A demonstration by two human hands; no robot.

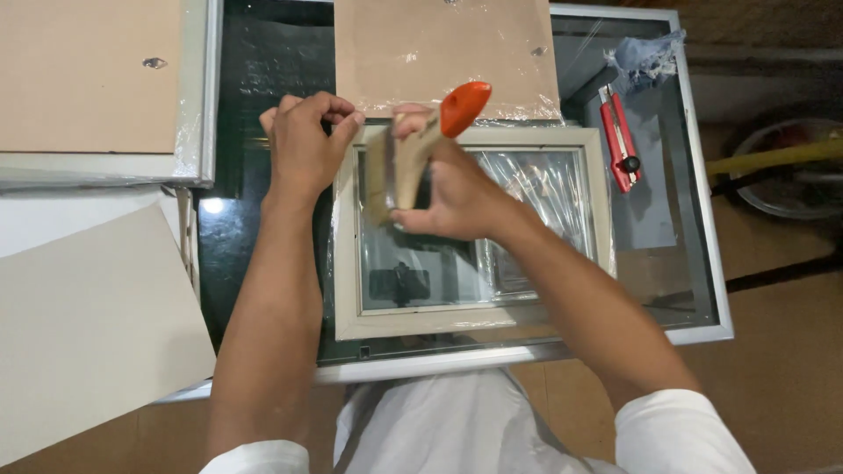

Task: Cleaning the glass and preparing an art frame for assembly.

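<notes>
Cream-coloured rectangular picture frame (474, 320) holds glass under clear film; left hand (307, 140) closed, pinching its top corner, right hand (448, 189) gripping an orange-handled wooden brush (413, 154).

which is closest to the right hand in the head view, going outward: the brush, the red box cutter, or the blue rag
1. Brush: held in the right hand, over the pale picture frame.
2. Red box cutter: on the glass to the right of the frame.
3. Blue rag: in the far right corner, beyond the cutter.
</notes>
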